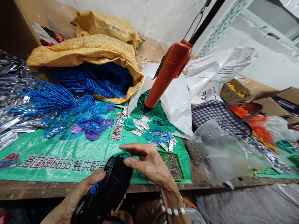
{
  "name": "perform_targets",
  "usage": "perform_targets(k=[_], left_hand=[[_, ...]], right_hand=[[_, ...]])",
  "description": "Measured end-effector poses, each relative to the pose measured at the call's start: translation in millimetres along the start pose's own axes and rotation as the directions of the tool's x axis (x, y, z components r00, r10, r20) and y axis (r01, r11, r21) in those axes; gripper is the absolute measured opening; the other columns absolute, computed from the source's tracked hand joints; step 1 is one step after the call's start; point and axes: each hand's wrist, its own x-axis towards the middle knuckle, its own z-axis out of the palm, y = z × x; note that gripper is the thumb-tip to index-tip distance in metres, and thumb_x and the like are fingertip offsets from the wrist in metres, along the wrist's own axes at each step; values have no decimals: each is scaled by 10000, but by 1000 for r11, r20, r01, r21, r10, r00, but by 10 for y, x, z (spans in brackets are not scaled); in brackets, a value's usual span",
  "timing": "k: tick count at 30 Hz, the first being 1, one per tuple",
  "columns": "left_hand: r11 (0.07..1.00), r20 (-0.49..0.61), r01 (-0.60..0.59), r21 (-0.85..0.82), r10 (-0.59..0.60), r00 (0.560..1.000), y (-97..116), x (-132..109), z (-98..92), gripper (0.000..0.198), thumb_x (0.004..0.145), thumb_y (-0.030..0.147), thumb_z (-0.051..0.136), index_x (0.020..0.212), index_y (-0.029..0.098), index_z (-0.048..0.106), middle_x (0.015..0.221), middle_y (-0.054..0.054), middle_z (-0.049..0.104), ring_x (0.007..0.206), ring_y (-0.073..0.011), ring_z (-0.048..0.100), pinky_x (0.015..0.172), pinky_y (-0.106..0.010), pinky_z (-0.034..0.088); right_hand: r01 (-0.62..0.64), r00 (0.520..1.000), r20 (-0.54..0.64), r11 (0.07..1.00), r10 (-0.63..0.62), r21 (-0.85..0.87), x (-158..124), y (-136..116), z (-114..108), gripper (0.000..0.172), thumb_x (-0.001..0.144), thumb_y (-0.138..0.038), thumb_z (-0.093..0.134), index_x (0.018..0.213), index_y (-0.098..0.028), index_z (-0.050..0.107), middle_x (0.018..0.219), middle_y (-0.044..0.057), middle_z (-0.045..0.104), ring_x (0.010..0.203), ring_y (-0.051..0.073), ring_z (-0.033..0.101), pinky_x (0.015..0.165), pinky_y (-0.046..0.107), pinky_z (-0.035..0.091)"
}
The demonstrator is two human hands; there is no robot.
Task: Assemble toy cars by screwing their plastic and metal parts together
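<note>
In the head view, my left hand point(78, 191) is wrapped round a long black body point(106, 193) with a bit of blue on its side. I cannot make out its exact kind. A small green plastic piece point(125, 154) sits at its upper end, and the thumb and fingers of my right hand point(150, 163) close on that piece. White beads circle the right wrist. Beyond the hands hangs an orange electric screwdriver point(166, 73), tip down. Right of my right hand stands a green tray point(183, 175) of small screws point(173, 163).
Blue plastic frames point(46, 96) spill from a yellow sack point(86, 51) at the left. Purple pieces point(92, 133) and silver metal strips point(11, 124) lie near them. Green parts point(161, 113) rest on white plastic. A checked bag point(217, 116) and a clear bag point(217, 155) stand right.
</note>
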Motion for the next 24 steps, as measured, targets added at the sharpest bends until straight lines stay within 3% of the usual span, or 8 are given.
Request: perform_targets(k=[6,8,9,11,13,15,18,24], left_hand=[[948,-141,-172,266,215,966,180,-79,110,428,809,404,826,1144,150,747,816,-93,794,749,-271,777,725,-353,623],[778,-41,-286,559,370,928,298,-105,94,535,830,490,774,1277,201,717,833,-65,780,755,-259,759,761,-365,623],[596,51,-361,717,472,880,359,-109,72,560,837,519,753,1319,238,703,897,-59,781,818,-262,756,822,-376,617],[57,283,-407,912,631,722,461,-84,10,550,880,520,701,1391,321,653,1095,-52,760,1002,-279,729,946,-398,581],[-473,531,-262,841,632,565,523,-11,-61,541,950,445,624,1481,370,552,1229,-61,704,1107,-288,690,971,-413,567],[-785,706,-89,613,494,507,538,91,-118,568,987,336,553,1547,341,462,1215,-96,682,1081,-294,685,917,-423,582],[-932,788,50,358,330,520,505,217,-158,603,970,217,527,1563,272,430,1191,-126,668,1079,-313,664,929,-455,567],[-933,754,58,354,322,573,469,237,-182,666,965,200,525,1598,304,344,1270,-106,639,1163,-316,608,1015,-479,485]], right_hand=[[19,992,-125,990,-2,140,78,83,124,419,758,-341,846,1169,-293,784,1187,20,790,1090,212,713,980,350,542],[50,983,-181,994,-31,98,76,114,143,501,770,-353,833,1258,-287,739,1205,35,779,1111,220,704,987,361,547],[65,977,-207,997,-55,42,62,128,137,523,780,-337,820,1290,-287,719,1220,39,769,1114,220,699,994,365,545],[89,960,-256,990,-115,-111,14,159,98,493,801,-294,779,1289,-281,715,1243,48,753,1080,215,698,1004,377,539],[70,944,-298,968,-143,-241,-44,202,51,372,844,-301,720,1210,-249,752,1204,70,760,1018,216,706,980,387,548],[3,940,-328,963,-95,-271,-92,265,41,321,897,-373,660,1155,-215,767,1157,99,772,991,229,718,932,387,570],[-116,920,-393,959,6,-258,-124,388,137,426,923,-469,612,1229,-197,731,1236,134,750,1054,260,716,920,399,584],[-140,913,-402,980,71,-144,-54,527,322,440,868,-500,674,1171,-188,741,1115,116,773,996,240,711,903,363,571]])
